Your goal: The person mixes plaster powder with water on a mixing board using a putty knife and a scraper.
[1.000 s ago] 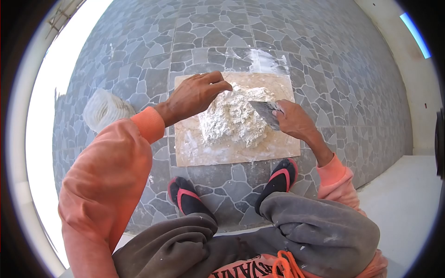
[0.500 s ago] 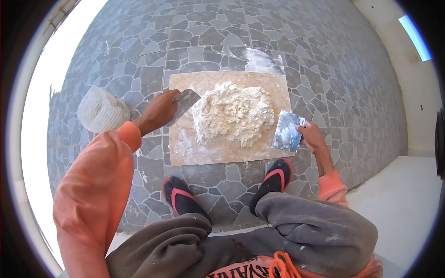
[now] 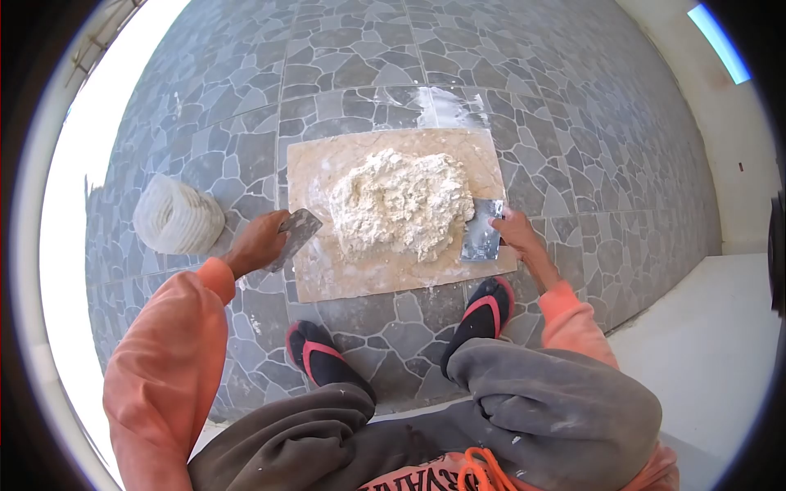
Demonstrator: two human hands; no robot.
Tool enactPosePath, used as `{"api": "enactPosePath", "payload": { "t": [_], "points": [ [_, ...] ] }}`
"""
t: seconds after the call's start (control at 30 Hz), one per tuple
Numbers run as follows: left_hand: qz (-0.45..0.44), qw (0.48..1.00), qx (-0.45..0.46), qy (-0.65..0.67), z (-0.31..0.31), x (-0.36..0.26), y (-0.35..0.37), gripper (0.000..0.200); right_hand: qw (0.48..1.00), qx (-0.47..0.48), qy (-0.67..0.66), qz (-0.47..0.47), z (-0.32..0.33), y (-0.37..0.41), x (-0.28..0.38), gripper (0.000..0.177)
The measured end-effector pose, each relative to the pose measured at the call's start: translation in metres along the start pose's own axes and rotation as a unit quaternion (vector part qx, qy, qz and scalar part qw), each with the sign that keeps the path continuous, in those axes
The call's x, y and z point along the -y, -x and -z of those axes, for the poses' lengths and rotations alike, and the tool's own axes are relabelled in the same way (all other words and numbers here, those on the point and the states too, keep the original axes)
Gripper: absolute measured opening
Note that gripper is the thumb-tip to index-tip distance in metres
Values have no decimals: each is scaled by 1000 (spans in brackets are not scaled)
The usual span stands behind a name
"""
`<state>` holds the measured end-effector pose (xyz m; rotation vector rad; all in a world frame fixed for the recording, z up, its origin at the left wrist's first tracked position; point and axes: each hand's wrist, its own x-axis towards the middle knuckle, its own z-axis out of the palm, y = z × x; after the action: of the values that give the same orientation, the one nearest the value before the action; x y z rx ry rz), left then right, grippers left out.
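A heap of rough white paste [image 3: 401, 204] lies on a beige board [image 3: 327, 278] on the floor. My left hand [image 3: 260, 241] is closed round a grey metal scraper [image 3: 296, 237], whose blade is over the board's left edge, apart from the heap. At the heap's right side, my right hand [image 3: 517, 233] grips a wide, shiny putty knife [image 3: 481, 231] smeared with white. Its blade is at the heap's right edge; whether it touches the paste is hard to tell.
A roll of whitish, ridged material [image 3: 178, 215] stands on the stone-patterned tile floor [image 3: 344, 61], left of my left hand. White smears [image 3: 449, 108] mark the floor beyond the board. My feet in black socks and red-strapped sandals [image 3: 318, 348] are at the near side.
My left hand has moved left and down with its scraper, away from the heap. My right hand has brought the putty knife left, closer to the heap. The view has shifted slightly.
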<state>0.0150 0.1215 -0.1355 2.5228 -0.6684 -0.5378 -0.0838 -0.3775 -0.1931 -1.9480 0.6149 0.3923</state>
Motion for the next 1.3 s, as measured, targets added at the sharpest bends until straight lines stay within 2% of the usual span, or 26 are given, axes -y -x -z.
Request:
{"api": "enactPosePath", "payload": {
  "t": [0.07, 0.37, 0.63, 0.83, 0.97, 1.03, 1.13, 1.23, 1.3],
  "points": [
    [-4, 1000, -6, -3, 1, 1, 0, 21, 982, -23, 169, 87, -15, 11, 29, 31],
    [3, 1000, 10, -8, 7, -16, -7, 19, 888, -79, 348, 290, -79, 29, 38, 25],
    [-2, 1000, 16, -26, 8, -16, -12, 19, 825, -34, 454, 334, -100, 32, 47, 22],
    [2, 1000, 7, -20, 5, -22, -10, 21, 811, 7, 474, 344, -89, 36, 54, 24],
    [5, 1000, 4, -8, 1, -16, -4, 22, 872, -20, 381, 306, -47, 35, 85, 30],
    [-5, 1000, 8, 8, -1, -9, -3, 23, 833, -71, 402, 374, -34, 41, 101, 30],
    [9, 999, 19, 27, -3, -1, 2, 22, 757, -81, 469, 448, -37, 31, 108, 27],
    [40, 996, 43, 61, -8, 6, 9, 23, 681, -65, 496, 535, -54, 32, 106, 26],
    [51, 991, 73, 99, -18, 17, 11, 24, 638, -29, 536, 552, -63, 33, 90, 26]
  ]
}}
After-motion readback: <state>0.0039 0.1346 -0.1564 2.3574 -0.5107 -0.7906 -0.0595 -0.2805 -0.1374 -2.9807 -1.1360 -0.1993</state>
